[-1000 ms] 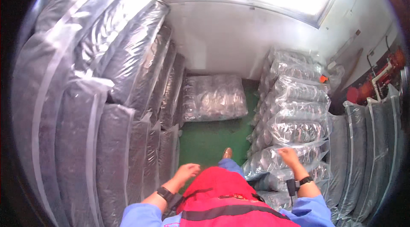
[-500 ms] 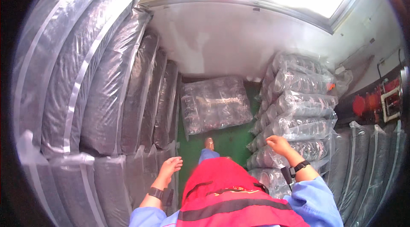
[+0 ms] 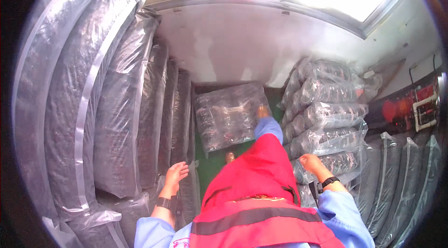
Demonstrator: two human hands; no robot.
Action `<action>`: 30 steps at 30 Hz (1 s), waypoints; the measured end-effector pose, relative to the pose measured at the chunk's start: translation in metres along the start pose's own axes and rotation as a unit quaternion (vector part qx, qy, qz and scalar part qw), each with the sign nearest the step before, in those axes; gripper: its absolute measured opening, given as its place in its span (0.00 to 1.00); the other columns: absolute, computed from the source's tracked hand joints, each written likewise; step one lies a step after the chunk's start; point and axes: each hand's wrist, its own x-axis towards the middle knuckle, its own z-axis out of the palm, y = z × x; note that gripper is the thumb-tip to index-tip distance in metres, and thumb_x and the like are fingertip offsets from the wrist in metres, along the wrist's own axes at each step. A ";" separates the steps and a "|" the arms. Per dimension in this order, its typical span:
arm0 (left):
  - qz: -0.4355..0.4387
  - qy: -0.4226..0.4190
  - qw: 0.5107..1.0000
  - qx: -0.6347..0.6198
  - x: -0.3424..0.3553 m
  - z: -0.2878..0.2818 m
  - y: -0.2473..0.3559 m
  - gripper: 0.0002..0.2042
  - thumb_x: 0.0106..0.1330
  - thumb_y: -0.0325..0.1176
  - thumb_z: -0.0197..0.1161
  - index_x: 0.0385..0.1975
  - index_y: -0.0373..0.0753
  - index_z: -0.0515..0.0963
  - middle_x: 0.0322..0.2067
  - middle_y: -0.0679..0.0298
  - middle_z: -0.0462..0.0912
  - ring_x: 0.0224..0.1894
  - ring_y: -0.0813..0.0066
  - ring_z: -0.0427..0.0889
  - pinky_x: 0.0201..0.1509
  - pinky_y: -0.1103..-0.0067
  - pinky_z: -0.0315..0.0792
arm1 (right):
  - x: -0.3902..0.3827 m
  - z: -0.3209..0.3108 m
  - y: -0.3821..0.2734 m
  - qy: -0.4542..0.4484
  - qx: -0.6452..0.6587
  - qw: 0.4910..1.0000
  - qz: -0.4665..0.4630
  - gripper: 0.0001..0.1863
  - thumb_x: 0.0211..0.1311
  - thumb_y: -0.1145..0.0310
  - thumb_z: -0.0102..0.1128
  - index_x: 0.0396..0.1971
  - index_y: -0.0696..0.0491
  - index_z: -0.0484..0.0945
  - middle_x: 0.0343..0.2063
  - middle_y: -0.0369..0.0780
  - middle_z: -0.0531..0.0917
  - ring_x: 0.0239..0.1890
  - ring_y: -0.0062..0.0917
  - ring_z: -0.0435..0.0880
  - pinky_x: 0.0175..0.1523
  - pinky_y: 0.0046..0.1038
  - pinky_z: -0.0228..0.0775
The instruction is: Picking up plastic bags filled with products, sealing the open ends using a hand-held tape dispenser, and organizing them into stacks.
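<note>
My left hand (image 3: 176, 173) hangs at my left side, fingers stretched out and holding nothing, close to the tall stack of dark bundles wrapped in clear plastic (image 3: 123, 122). On the other side my right hand (image 3: 315, 164) has its fingers curled in, with nothing visible in them. It is over the pile of clear plastic-wrapped packs (image 3: 329, 117); whether it touches them I cannot tell. Ahead, a single clear plastic-wrapped pack (image 3: 224, 122) lies flat on the green floor. My right shoe (image 3: 264, 111) is over its right edge, and my left shoe (image 3: 230, 157) is just in front of it.
A pale wall (image 3: 224, 47) with a bright window above closes off the far end. Dark wrapped bundles (image 3: 406, 187) stand upright at the right. Behind them are red fittings and a white pipe (image 3: 424, 108). The green floor (image 3: 214, 161) forms a narrow aisle.
My right leg has swung forward, bringing the shoe over the lying pack. My body has moved a little ahead. Both hands stay low at my sides.
</note>
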 end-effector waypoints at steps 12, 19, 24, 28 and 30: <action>0.000 0.029 0.995 -0.097 -0.021 -0.028 -0.011 0.19 0.71 0.42 0.56 0.53 0.33 0.73 0.47 0.54 0.81 0.47 0.66 0.82 0.50 0.72 0.77 | 0.031 -0.013 -0.095 0.020 0.018 0.993 -0.118 0.13 0.60 0.61 0.59 0.40 0.52 0.83 0.36 0.47 0.85 0.42 0.41 0.84 0.48 0.37 0.75; 0.007 0.054 0.990 -0.127 -0.005 -0.031 -0.002 0.18 0.71 0.41 0.55 0.52 0.33 0.74 0.46 0.54 0.81 0.47 0.66 0.82 0.49 0.73 0.77 | 0.048 -0.017 -0.092 0.014 0.012 0.996 -0.085 0.13 0.60 0.61 0.60 0.39 0.52 0.83 0.36 0.46 0.85 0.42 0.41 0.84 0.47 0.37 0.75; 0.022 0.049 0.990 -0.129 -0.006 -0.022 -0.002 0.17 0.71 0.40 0.54 0.52 0.33 0.74 0.46 0.54 0.81 0.45 0.66 0.83 0.49 0.73 0.78 | 0.055 -0.003 -0.087 -0.062 -0.020 0.993 -0.097 0.15 0.61 0.59 0.58 0.39 0.52 0.84 0.36 0.47 0.85 0.43 0.40 0.84 0.48 0.37 0.75; -0.005 0.051 0.990 -0.130 -0.015 -0.016 -0.010 0.17 0.72 0.40 0.54 0.51 0.33 0.74 0.45 0.54 0.81 0.44 0.66 0.83 0.48 0.72 0.78 | 0.057 -0.001 -0.100 -0.064 0.014 0.989 -0.135 0.15 0.61 0.59 0.57 0.41 0.52 0.83 0.37 0.46 0.85 0.43 0.41 0.84 0.49 0.37 0.75; -0.013 0.034 0.991 -0.130 -0.016 -0.014 -0.012 0.17 0.72 0.40 0.54 0.52 0.33 0.74 0.45 0.53 0.81 0.44 0.66 0.83 0.48 0.72 0.78 | 0.055 0.000 -0.102 -0.052 0.040 0.989 -0.135 0.15 0.62 0.59 0.57 0.41 0.52 0.83 0.38 0.46 0.85 0.43 0.41 0.84 0.50 0.36 0.74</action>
